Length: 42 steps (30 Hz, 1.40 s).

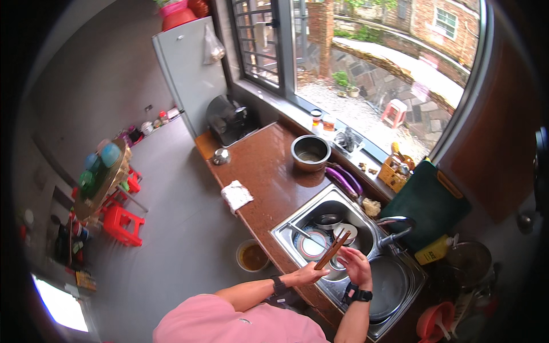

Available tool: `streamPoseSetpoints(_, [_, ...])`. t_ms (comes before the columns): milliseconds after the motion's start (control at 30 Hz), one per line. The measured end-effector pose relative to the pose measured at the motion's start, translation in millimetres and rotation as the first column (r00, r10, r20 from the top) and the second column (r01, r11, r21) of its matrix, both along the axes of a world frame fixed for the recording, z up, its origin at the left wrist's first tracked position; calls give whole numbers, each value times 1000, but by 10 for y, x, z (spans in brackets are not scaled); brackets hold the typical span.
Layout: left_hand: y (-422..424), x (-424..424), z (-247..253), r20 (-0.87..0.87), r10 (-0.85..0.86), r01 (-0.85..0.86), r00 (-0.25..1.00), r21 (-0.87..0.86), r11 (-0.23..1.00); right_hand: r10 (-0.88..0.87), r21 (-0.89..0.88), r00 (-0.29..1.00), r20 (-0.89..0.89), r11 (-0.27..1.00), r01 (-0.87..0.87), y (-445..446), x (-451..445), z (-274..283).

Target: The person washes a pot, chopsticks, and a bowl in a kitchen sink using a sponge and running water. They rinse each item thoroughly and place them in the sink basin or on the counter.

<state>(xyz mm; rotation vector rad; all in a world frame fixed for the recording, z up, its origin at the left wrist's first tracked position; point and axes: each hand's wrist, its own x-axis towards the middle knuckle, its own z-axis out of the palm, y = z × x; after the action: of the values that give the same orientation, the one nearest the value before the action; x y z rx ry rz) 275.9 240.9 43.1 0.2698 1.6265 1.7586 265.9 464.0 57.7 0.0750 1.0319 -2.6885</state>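
My left hand [309, 273] is closed around the lower end of a bundle of brown wooden chopsticks [332, 253], held slanting up over the sink. My right hand [357, 266] is beside the bundle with its fingers parted and slightly curled; nothing shows in it. Below them, the left basin of the stainless-steel sink [281, 233] holds a patterned plate [305, 244], a white bowl [349, 236] and a dark bowl [328, 219]. A long metal-handled utensil [302, 231] leans across the basin. My hands hide part of the dishes.
The faucet [396, 236] stands behind the sink. A large pan [388, 287] fills the right basin. Eggplants [343, 180] and a metal pot [310, 158] sit beyond on the counter. A folded cloth [236, 196] lies at its edge, above a bucket [252, 256] of brown liquid.
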Motion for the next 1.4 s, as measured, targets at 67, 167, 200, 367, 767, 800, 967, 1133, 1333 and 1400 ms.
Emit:
streamPoseSetpoints(67, [-161,173,110,171,12,-23,985,60,998,-24,979,992,-124,157,127,73,-114,-735])
streamPoseSetpoints(167, [-507,386,111,354,51,-89,934,94,992,-208,490,923,325,872,24,-262,-113,-470])
streamPoseSetpoints(200, [-579,437,59,367,34,-78,930,107,991,-357,949,932,57,308,60,-392,-46,-438])
streamPoseSetpoints(367, [-960,684,-372,381,57,-81,923,48,996,-176,905,949,-260,-388,176,-542,-32,-774])
streamPoseSetpoints(767, [-3259,1142,-299,114,232,-220,966,-115,969,163,995,984,76,44,-84,-2233,443,-900])
streamPoseSetpoints(800, [-3580,1201,-277,145,273,-258,951,-114,959,225,993,973,51,88,-72,-2525,488,-938])
streamPoseSetpoints(967, [-5101,1528,-136,152,461,-425,874,-219,878,444,955,855,267,1,-298,-4057,676,-1341])
streamPoseSetpoints(1133, [-6241,1816,-139,-6,690,-677,724,-197,709,412,796,709,573,-484,-363,-4762,547,-1944])
streamPoseSetpoints(1333, [-7104,1763,-278,132,844,-814,520,-222,537,273,830,891,363,-530,-176,-5641,154,-2082])
streamPoseSetpoints(1400, [-7367,1556,-264,162,837,-809,522,-217,546,269,865,836,479,-306,-397,-5821,-266,-2414])
